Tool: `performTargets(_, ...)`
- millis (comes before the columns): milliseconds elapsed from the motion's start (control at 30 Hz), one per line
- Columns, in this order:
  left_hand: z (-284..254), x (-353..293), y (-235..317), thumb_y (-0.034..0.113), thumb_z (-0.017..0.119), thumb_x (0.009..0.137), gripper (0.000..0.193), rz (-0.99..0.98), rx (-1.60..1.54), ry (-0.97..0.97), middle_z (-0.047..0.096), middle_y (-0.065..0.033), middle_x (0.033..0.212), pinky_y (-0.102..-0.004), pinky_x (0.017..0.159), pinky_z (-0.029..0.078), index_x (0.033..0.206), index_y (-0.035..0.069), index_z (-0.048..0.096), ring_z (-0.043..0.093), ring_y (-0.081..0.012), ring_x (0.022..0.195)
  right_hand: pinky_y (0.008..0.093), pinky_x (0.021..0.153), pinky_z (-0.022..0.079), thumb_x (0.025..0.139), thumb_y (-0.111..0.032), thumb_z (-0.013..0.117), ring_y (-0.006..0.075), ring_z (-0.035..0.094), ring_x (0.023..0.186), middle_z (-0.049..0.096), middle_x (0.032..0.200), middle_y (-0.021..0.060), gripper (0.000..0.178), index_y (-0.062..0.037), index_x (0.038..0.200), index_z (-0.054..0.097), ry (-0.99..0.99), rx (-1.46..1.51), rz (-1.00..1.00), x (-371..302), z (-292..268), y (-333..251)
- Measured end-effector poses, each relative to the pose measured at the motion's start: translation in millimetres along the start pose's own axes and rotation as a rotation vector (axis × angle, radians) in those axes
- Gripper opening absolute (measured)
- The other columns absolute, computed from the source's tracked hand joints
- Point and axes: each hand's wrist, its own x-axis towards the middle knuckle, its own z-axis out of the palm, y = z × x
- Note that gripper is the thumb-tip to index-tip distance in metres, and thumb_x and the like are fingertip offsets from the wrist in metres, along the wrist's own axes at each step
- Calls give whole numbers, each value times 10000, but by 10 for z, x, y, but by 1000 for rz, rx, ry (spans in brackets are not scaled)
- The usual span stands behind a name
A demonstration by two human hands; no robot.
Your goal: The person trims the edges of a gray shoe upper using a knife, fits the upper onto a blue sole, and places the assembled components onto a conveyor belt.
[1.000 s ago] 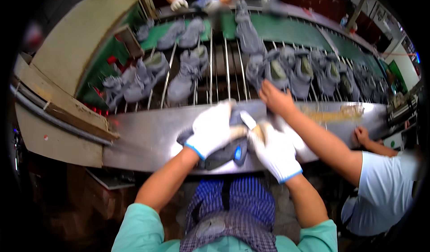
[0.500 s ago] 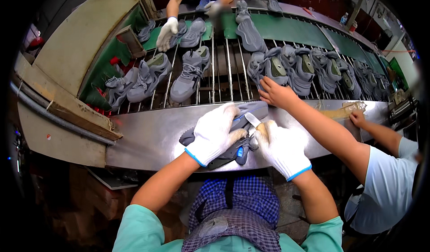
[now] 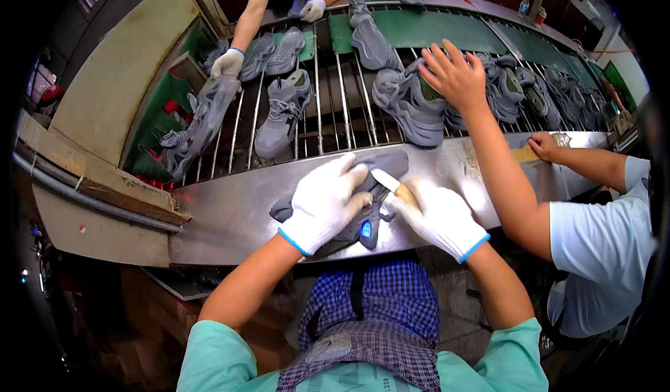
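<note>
A grey sneaker (image 3: 389,162) lies on its side on the metal ledge in front of me, with a blue tag and dark laces showing near its lower side. My left hand (image 3: 324,200), in a white knit glove, is closed on the sneaker and covers its middle. My right hand (image 3: 443,214), gloved the same way, grips a wooden-handled tool (image 3: 384,180) with a flat whitish blade. The blade points up and left, close to the sneaker's edge; whether it touches cannot be seen.
Beyond the metal ledge (image 3: 230,217) runs a roller conveyor (image 3: 342,113) carrying several grey sneakers. A co-worker's bare hand (image 3: 457,78) is raised at the right, that arm close to my right hand. Across the line, another person's gloved hand (image 3: 228,64) touches a sneaker.
The co-worker's bare hand at the right has lifted off the near sneakers. Across the conveyor, the gloved hand has moved left onto a sneaker. My hands keep much the same hold.
</note>
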Motion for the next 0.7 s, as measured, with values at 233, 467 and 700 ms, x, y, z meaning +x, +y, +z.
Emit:
performTargets(233,22,-23,-54,344,903,783,674,4,43,33,679,-250,1384,-451,956,595,1333,21,685,727,-406,1120,527,766,585,1058,-493,612,442,745,823,736,830,243,486,-22,1165,667,47,-55,4,-83,-128,-31)
performTargets(467,-8,281,182,515,885,731,927,-357,12,-168,690,-230,1294,-494,968,569,1444,17,564,702,-412,1132,482,745,580,1035,-375,680,405,724,786,721,827,220,393,16,1077,706,122,2,-45,-32,6,-87)
performTargets(700,96,276,116,409,847,785,788,-269,20,-141,717,-224,1240,-494,955,576,1412,10,585,721,-414,1083,319,428,491,1098,-382,569,150,561,487,608,744,44,397,3,1187,611,-319,962,443,139,165,-244)
